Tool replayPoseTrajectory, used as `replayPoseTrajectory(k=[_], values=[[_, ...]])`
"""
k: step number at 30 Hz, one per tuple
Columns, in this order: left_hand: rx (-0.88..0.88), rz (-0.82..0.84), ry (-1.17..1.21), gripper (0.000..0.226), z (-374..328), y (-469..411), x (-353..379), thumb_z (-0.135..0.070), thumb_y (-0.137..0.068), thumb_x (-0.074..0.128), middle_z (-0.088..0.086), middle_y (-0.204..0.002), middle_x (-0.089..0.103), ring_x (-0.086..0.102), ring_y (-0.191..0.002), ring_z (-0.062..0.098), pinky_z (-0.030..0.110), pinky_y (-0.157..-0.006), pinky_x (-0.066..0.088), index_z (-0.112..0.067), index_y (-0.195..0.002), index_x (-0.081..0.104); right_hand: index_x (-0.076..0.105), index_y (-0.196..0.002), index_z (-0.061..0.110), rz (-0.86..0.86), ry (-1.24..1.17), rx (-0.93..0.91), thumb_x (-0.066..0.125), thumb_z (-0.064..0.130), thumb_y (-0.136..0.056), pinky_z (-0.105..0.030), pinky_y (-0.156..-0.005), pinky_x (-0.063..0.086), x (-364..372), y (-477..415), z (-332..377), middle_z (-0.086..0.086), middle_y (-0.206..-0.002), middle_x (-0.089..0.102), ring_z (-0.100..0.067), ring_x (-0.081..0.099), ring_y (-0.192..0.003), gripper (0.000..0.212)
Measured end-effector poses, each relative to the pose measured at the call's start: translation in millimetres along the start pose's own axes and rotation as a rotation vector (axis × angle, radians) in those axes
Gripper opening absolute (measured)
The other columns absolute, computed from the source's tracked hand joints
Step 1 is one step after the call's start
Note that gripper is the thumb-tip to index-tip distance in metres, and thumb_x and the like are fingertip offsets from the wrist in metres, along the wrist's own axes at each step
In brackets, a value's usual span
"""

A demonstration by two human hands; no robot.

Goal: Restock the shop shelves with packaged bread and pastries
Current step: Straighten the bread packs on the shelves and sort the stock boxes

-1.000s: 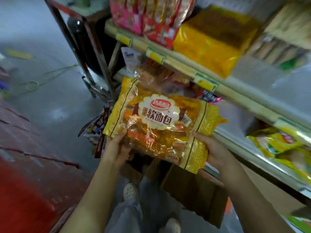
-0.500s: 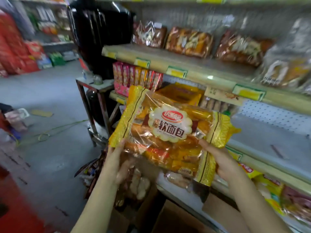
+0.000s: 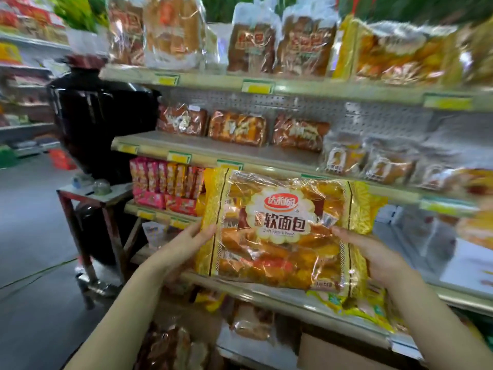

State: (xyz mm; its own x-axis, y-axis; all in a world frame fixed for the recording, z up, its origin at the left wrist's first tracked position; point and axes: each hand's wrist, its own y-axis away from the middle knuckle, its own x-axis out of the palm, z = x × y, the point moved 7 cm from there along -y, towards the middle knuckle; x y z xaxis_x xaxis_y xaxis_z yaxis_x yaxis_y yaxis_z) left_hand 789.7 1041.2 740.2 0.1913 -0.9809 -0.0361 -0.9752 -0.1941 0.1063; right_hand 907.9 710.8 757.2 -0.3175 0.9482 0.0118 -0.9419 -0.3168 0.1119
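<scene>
Both bare forearms were extended forward and upward. The left hand [image 3: 186,245] was clasped on the left edge of the bread bag [image 3: 280,252], thumb laid across its front; the right hand [image 3: 376,256] was clasped on the right edge, thumb likewise in front.

Single view: head-worn, wide-angle lens. Faces shop shelves [image 3: 373,116] obliquely, near at right, shelf end farther at left. Gaze forward, slightly down; middle shelf top [image 3: 240,148] visible, upper shelf edge [image 3: 213,82] about level with lens. Close range: bread pack [image 3: 280,231] fills centre, shelves just behind it. Forearms enter from bottom edge, left hand [image 3: 184,245] and right hand [image 3: 373,257] gripping pack ends. Aisle floor [image 3: 26,222] recedes at left. Frame edges blurred, straight lines bowed.
</scene>
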Motion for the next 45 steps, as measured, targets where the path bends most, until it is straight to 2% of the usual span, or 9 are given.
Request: replayPoseTrajectory(k=[3, 8, 11, 13, 21, 28, 35, 41, 45], values=[[0.026, 0.03, -0.158, 0.108, -13, -3, 23, -0.085, -0.056, 0.068, -0.011, -0.133, 0.054, 0.051, -0.124, 0.017, 0.041, -0.109, 0.039, -0.027, -0.142, 0.038, 0.059, -0.13, 0.013, -0.038, -0.02, -0.037, 0.097, 0.05, -0.033, -0.035, -0.088, 0.053, -9, 30, 14, 0.001, -0.111, 0.073, -0.013, 0.069, -0.101, 0.11], [0.172, 0.071, -0.074, 0.089, -37, 1, 73, -0.065, -0.057, 0.082, -0.011, -0.117, 0.064, 0.061, -0.107, 0.011, 0.032, -0.089, 0.048, -0.026, -0.13, 0.048, 0.04, -0.146, 0.012, -0.198, 0.039, -0.096, 0.084, 0.04, -0.068, -0.037, -0.111, 0.028, -42, 75, 40, 0.004, -0.136, 0.048, -0.019, 0.041, -0.134, 0.094], [0.216, 0.074, -0.011, 0.1, -53, -5, 104, -0.063, -0.047, 0.087, -0.004, -0.116, 0.071, 0.068, -0.107, 0.02, 0.047, -0.094, 0.052, -0.027, -0.133, 0.052, 0.003, -0.158, 0.016, -0.334, 0.13, -0.172, 0.086, 0.05, -0.062, -0.045, -0.117, 0.024, -79, 96, 55, -0.002, -0.161, 0.023, -0.026, 0.024, -0.148, 0.131], [0.236, 0.093, 0.008, 0.094, -65, -10, 130, -0.059, -0.048, 0.088, -0.003, -0.116, 0.071, 0.067, -0.109, 0.023, 0.055, -0.098, 0.049, -0.031, -0.131, 0.053, -0.005, -0.157, 0.014, -0.43, 0.153, -0.205, 0.081, 0.045, -0.072, -0.046, -0.118, 0.022, -109, 109, 64, -0.007, -0.165, 0.01, -0.027, 0.017, -0.15, 0.125], [0.366, 0.16, 0.052, 0.067, -110, 5, 269, -0.047, -0.062, 0.088, -0.006, -0.109, 0.073, 0.067, -0.104, 0.014, 0.042, -0.098, 0.05, -0.03, -0.12, 0.059, 0.024, -0.154, 0.027, -0.547, 0.307, -0.427, 0.079, 0.083, -0.042, -0.05, -0.114, 0.037, -241, 172, 92, 0.002, -0.152, 0.046, -0.02, 0.045, -0.138, 0.137], [0.496, 0.218, 0.138, 0.07, -137, 51, 389, -0.031, -0.077, 0.078, -0.012, -0.119, 0.065, 0.06, -0.106, 0.006, 0.025, -0.082, 0.044, -0.032, -0.139, 0.045, 0.037, -0.146, 0.023, -0.558, 0.357, -0.491, 0.074, 0.041, -0.082, -0.044, -0.109, 0.041, -310, 250, 134, 0.004, -0.135, 0.058, -0.018, 0.055, -0.125, 0.076], [0.547, 0.228, 0.06, 0.074, -149, 69, 453, -0.04, -0.077, 0.075, -0.018, -0.117, 0.062, 0.058, -0.112, 0.011, 0.039, -0.102, 0.041, -0.038, -0.142, 0.04, 0.032, -0.149, 0.031, -0.596, 0.371, -0.495, 0.078, 0.071, -0.062, -0.056, -0.108, 0.043, -374, 276, 137, 0.007, -0.138, 0.058, -0.02, 0.056, -0.126, 0.107], [0.555, 0.229, -0.002, 0.09, -167, 63, 456, -0.061, -0.067, 0.081, -0.012, -0.126, 0.064, 0.061, -0.117, 0.016, 0.05, -0.105, 0.044, -0.038, -0.143, 0.041, 0.039, -0.146, 0.032, -0.611, 0.379, -0.561, 0.073, 0.044, -0.084, -0.05, -0.108, 0.043, -384, 272, 150, 0.012, -0.131, 0.062, -0.014, 0.058, -0.122, 0.072], [0.609, 0.193, 0.016, 0.057, -182, 52, 440, -0.041, -0.078, 0.074, -0.019, -0.114, 0.064, 0.06, -0.104, 0.0, 0.028, -0.085, 0.048, -0.044, -0.128, 0.048, 0.049, -0.135, 0.033, -0.605, 0.403, -0.619, 0.071, 0.038, -0.088, -0.046, -0.105, 0.046, -374, 245, 166, 0.012, -0.125, 0.065, -0.01, 0.061, -0.117, 0.053]])
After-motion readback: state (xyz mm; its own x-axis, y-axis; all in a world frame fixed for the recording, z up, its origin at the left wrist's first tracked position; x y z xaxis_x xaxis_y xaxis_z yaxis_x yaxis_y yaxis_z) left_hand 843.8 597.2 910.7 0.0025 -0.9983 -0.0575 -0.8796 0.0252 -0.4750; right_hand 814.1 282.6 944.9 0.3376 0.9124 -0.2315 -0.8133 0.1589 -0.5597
